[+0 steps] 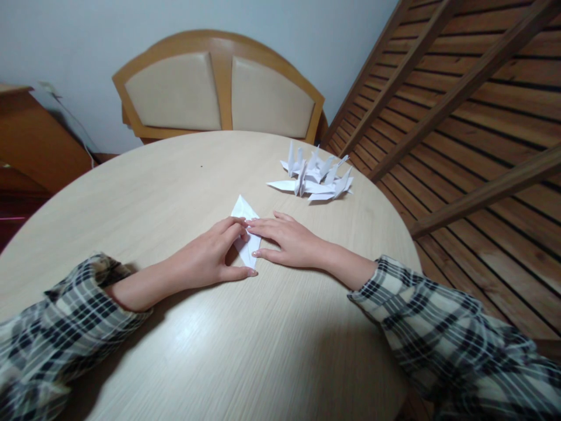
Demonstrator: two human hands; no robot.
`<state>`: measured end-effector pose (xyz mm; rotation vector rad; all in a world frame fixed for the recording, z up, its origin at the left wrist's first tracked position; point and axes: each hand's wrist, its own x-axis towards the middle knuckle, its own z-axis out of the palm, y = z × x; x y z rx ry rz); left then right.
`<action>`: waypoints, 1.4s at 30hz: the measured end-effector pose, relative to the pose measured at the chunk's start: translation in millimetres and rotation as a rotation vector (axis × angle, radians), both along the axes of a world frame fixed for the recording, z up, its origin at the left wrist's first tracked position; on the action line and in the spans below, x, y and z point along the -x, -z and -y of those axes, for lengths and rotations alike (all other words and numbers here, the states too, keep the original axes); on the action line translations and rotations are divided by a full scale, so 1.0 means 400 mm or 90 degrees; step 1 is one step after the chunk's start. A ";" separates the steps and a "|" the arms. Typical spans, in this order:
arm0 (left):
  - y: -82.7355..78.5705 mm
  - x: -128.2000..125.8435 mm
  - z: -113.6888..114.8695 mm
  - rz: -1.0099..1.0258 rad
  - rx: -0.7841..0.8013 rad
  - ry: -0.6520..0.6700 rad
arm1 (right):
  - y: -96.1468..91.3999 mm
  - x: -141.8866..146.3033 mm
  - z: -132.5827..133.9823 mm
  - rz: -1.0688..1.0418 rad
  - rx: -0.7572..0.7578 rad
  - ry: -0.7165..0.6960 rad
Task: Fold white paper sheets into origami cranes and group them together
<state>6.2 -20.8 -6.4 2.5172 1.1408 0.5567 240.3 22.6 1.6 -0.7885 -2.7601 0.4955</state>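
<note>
A small white sheet of paper (243,248), folded into a narrow diamond, lies flat on the round table in front of me. My left hand (213,248) comes in from the left. Its bent fingers press on the middle of the paper and its thumb rests by the lower tip. From the other side, my right hand (287,238) lies with outstretched fingers over the paper's right edge, thumb apart and lower down. The fingertips of both hands meet near the centre and cover part of the folds. Beyond them stands a cluster of several white paper cranes (302,186).
The round pale wooden table (175,356) fills most of the view. A wooden chair with cream back panels (175,93) stands at its far side. Brown slatted wood (491,117) runs along the right, and a wooden cabinet (37,140) is at the left.
</note>
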 end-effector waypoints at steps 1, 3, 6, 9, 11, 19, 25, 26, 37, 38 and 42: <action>0.000 -0.001 0.001 -0.003 -0.001 -0.001 | 0.000 0.000 0.000 0.000 0.001 0.001; 0.000 -0.003 0.004 -0.009 -0.005 -0.004 | -0.001 0.001 0.001 0.003 0.003 0.005; -0.001 -0.006 0.006 -0.020 -0.010 -0.014 | -0.001 0.001 0.000 0.003 0.000 0.005; -0.001 -0.008 0.007 -0.028 -0.005 -0.025 | 0.001 0.001 -0.001 0.001 -0.008 0.003; 0.000 -0.008 0.007 -0.030 -0.004 -0.027 | 0.002 0.000 -0.002 0.002 -0.011 0.002; -0.010 0.017 -0.018 0.007 -0.032 -0.019 | 0.004 0.001 -0.003 -0.001 -0.015 0.000; 0.000 0.055 -0.055 -0.019 -0.097 -0.068 | 0.009 0.003 -0.007 0.005 -0.016 0.006; 0.003 0.060 -0.059 -0.019 -0.101 -0.076 | 0.009 0.003 -0.006 0.009 -0.013 0.007; 0.012 0.073 -0.071 -0.012 -0.103 -0.093 | 0.005 0.002 -0.004 0.013 -0.006 0.007; 0.013 0.073 -0.071 -0.011 -0.103 -0.093 | 0.005 0.002 -0.004 0.012 -0.006 0.007; 0.016 0.074 -0.071 -0.009 -0.104 -0.091 | 0.005 0.002 -0.004 0.016 -0.008 0.010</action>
